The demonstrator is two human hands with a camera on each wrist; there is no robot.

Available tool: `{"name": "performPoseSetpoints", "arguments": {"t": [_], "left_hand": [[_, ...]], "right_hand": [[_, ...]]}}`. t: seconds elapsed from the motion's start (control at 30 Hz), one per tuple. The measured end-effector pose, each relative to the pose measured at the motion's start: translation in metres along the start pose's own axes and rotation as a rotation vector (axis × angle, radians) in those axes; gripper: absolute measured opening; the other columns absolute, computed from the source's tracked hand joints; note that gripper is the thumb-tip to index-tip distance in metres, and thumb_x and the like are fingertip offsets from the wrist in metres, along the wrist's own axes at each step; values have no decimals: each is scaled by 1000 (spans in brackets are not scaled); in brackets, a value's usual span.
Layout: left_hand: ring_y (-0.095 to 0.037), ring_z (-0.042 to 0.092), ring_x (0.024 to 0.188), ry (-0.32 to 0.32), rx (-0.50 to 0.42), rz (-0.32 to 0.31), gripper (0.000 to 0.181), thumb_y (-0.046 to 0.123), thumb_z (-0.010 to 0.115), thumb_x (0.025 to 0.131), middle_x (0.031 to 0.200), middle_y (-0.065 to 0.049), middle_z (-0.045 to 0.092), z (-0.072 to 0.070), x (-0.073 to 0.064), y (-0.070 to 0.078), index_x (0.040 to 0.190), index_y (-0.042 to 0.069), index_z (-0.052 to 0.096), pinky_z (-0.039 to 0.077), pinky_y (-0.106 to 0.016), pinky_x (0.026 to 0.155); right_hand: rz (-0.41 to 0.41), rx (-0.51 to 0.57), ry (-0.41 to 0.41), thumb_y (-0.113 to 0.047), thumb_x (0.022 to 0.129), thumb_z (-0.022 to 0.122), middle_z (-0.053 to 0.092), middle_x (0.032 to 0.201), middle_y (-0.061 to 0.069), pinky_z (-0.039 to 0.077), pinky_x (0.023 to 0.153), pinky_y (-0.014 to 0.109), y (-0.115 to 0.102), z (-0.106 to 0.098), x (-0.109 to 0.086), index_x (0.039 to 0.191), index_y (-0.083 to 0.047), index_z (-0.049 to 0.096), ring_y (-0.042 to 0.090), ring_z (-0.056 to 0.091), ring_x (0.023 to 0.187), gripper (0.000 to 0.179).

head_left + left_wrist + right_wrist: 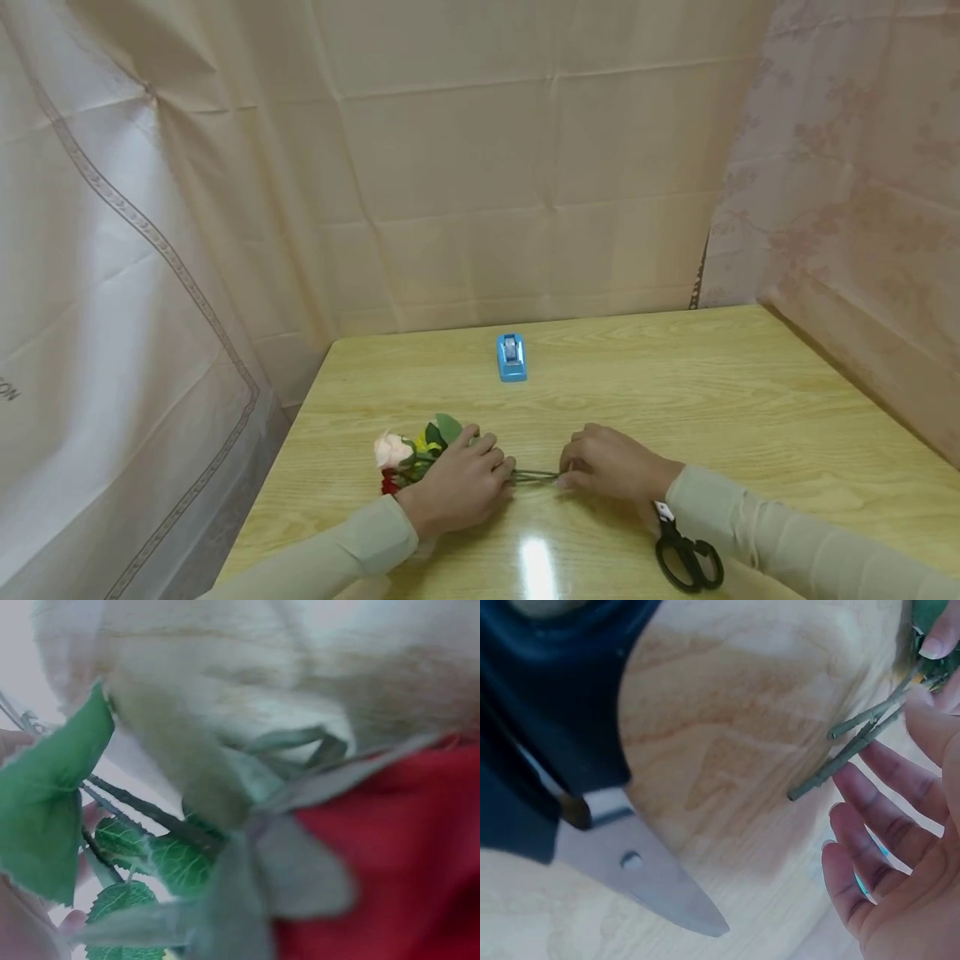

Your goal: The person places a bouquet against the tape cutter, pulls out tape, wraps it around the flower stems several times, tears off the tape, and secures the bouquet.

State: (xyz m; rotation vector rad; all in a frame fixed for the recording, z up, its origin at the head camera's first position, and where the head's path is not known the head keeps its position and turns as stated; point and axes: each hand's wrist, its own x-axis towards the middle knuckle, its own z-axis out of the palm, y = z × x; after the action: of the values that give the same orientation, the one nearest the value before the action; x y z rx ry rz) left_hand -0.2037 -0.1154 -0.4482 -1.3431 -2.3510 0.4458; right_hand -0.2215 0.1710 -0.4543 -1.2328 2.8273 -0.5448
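Observation:
A small bunch of flowers [393, 450] lies on the table, its blooms to the left: a pale rose, a red flower [405, 847] and some yellow, with green leaves [52, 802]. My left hand [467, 482] lies over the bunch and grips its stems just below the leaves. The thin green stems [536, 476] run right toward my right hand [611, 461], whose thumb and curled fingers pinch them near the cut ends [810, 786]. Black-handled scissors [688, 560] lie beneath my right wrist, blades partly hidden in the head view; the right wrist view shows the metal blade [652, 870].
A blue tape dispenser [512, 358] stands on the wood-grain table [637, 375], beyond my hands. Hanging cloth sheets [480, 167] close off the back and both sides.

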Motion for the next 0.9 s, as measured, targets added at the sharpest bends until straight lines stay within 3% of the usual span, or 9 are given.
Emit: {"name": "performPoseSetpoints", "arguments": {"t": [0.13,0.23,0.37,0.53,0.63,0.7,0.8,0.9], "left_hand": [[-17,57,104,-14,-53,-33,39,48,50,106,107,6,71,-7,2,-5,122,20,72,40,-46,102],[-15,57,103,-55,-310,-125,39,47,50,107,110,8,73,-21,10,-19,119,20,75,37,-50,101],[-10,64,93,-116,-752,-295,34,40,56,106,109,7,76,-39,31,-64,115,17,79,40,-51,98],[-17,71,92,-191,-1014,-443,27,25,60,106,110,-4,75,-45,59,-135,119,7,76,57,-40,86],[-19,69,97,-220,-1062,-496,25,20,62,105,111,-6,74,-37,70,-165,119,5,75,56,-40,87],[-20,69,95,-245,-1061,-533,22,18,64,103,111,-7,74,-29,71,-175,116,4,75,57,-40,85],[-20,70,88,-276,-983,-544,17,15,69,100,106,-7,74,-12,75,-178,109,3,78,58,-36,79],[-24,72,87,-304,-898,-529,14,14,71,98,102,-7,75,5,88,-171,104,3,78,58,-32,73]], "right_hand": [[-11,3,8,-46,101,62,67,88,-17,48,74,30,-1,-4,8,96,-20,78,4,53,81,32],[-7,2,24,-43,103,60,69,89,-15,50,77,33,2,-12,15,96,-18,79,6,56,83,33],[78,146,-13,-38,105,58,72,88,-5,53,75,37,15,-30,29,98,-11,78,10,62,79,34],[323,373,-84,-30,108,55,72,91,9,55,77,43,31,-52,59,110,-2,75,24,66,85,34],[423,450,-71,-27,108,53,73,99,15,54,88,51,35,-59,82,120,1,72,34,66,98,36],[461,507,-60,-27,109,51,72,105,19,52,93,55,35,-60,97,125,3,68,38,65,105,38],[522,594,-40,-28,109,50,71,112,22,49,97,55,36,-59,114,131,6,63,39,64,108,42],[600,674,-1,-28,109,51,70,116,24,49,96,53,42,-57,123,136,7,58,37,64,104,45]]}}
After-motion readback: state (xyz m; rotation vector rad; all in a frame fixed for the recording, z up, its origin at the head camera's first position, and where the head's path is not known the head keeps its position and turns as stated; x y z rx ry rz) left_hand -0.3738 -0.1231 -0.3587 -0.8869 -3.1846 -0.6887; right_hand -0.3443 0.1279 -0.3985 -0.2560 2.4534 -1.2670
